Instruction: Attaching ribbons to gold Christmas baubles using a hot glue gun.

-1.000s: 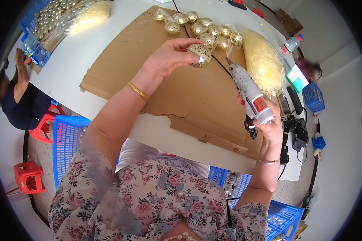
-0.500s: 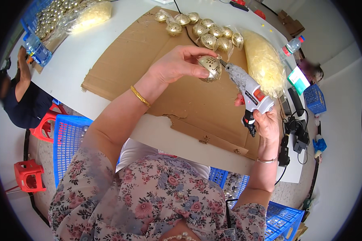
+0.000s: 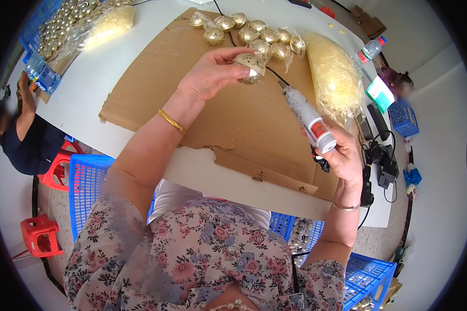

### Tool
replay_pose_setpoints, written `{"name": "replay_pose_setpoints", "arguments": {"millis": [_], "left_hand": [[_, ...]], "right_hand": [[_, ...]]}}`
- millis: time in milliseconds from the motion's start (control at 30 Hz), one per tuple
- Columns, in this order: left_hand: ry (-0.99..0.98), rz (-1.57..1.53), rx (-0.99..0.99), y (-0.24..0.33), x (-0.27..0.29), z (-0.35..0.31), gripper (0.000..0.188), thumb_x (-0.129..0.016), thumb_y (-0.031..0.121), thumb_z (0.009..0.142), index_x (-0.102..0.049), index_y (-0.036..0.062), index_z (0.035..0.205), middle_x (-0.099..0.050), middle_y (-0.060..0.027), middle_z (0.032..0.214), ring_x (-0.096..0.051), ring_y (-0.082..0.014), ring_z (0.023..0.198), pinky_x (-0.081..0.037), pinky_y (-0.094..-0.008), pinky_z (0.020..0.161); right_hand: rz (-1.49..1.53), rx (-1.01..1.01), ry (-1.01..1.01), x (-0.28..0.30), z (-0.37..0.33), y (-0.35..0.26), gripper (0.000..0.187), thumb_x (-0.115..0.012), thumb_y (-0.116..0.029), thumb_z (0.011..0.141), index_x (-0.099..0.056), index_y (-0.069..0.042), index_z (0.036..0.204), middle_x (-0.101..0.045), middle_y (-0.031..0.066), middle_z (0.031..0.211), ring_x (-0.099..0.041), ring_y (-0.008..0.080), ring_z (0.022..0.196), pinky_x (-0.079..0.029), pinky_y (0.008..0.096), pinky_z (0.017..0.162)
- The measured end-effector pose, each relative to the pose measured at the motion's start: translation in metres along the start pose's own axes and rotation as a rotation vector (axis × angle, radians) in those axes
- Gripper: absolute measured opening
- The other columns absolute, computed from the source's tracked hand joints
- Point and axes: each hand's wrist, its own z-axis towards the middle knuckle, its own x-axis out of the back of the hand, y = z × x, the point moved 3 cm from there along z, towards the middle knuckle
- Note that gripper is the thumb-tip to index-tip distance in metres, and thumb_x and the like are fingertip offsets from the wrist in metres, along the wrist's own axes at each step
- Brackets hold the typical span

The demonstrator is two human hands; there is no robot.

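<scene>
Between the thumb and fingers of my left hand [image 3: 213, 74] is a gold ball ornament [image 3: 251, 67] with a dark pattern, held above the cardboard sheet [image 3: 192, 111]. My right hand [image 3: 343, 153] is wrapped round the handle of a white glue gun [image 3: 308, 116] with a red patch on its body. The gun's nozzle points up and left, a short gap away from the ball. Several finished-looking gold balls [image 3: 260, 49] with sheer ribbons lie at the far edge of the cardboard.
A plastic bag of pale yellow pieces [image 3: 333, 75] lies right of the cardboard. Black cables and adapters [image 3: 384, 163] sit at the table's right edge. Water bottles [image 3: 41, 73], a crate [image 3: 91, 184] and a person [image 3: 28, 124] are around the table.
The glue gun's nozzle has come away from the ball and the gun has turned in my right hand. My left hand has moved the ball slightly left and up.
</scene>
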Motion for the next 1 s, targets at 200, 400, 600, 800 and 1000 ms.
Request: {"name": "replay_pose_setpoints", "arguments": {"millis": [200,400,600,800,1000], "left_hand": [[0.365,-0.185,-0.093,-0.016,0.042,0.008,0.042,-0.064,0.001,0.076,-0.048,-0.0070,0.115,-0.061,-0.0106,0.093,-0.060,-0.0176,0.085,-0.052,-0.0382,0.082],[0.438,-0.193,-0.111,-0.022,0.061,0.013,0.045,-0.065,0.001,0.076,-0.045,-0.0073,0.116,-0.059,-0.0104,0.091,-0.059,-0.0183,0.081,-0.052,-0.0430,0.083],[0.398,-0.129,-0.107,-0.022,0.058,0.011,0.045,-0.065,0.002,0.077,-0.046,-0.0086,0.116,-0.059,-0.0111,0.093,-0.059,-0.0183,0.084,-0.051,-0.0412,0.083],[0.359,-0.096,-0.081,-0.023,0.048,0.010,0.050,-0.065,0.004,0.077,-0.043,-0.0097,0.119,-0.059,-0.0118,0.096,-0.059,-0.0196,0.089,-0.051,-0.0381,0.084],[0.314,-0.041,-0.063,-0.023,0.041,0.008,0.050,-0.066,0.006,0.077,-0.045,-0.0075,0.120,-0.060,-0.0115,0.099,-0.059,-0.0184,0.092,-0.051,-0.0343,0.082]], "right_hand": [[-0.639,0.186,-0.125,-0.037,0.005,0.001,0.043,-0.067,-0.009,0.066,-0.058,-0.001,0.107,-0.055,0.0153,0.104,-0.054,0.0335,0.095,-0.044,0.0375,0.083],[-0.634,0.171,-0.054,-0.035,-0.002,0.002,0.046,-0.069,-0.010,0.066,-0.057,-0.002,0.110,-0.055,0.0147,0.110,-0.053,0.0318,0.101,-0.043,0.0374,0.086],[-0.486,-0.077,0.340,0.051,-0.013,0.014,0.018,-0.055,0.004,0.081,-0.062,0.004,0.097,-0.061,0.0065,0.095,-0.055,0.0092,0.080,-0.044,0.0208,0.073],[-0.951,-0.026,0.443,0.090,-0.004,0.070,0.011,-0.059,-0.002,0.078,-0.065,0.000,0.087,-0.063,0.0093,0.082,-0.060,0.0179,0.067,-0.046,0.0255,0.063],[-1.086,-0.027,0.352,0.076,0.019,0.077,0.014,-0.059,0.001,0.072,-0.066,-0.003,0.084,-0.059,0.0101,0.076,-0.061,0.0259,0.071,-0.048,0.0322,0.064]]}}
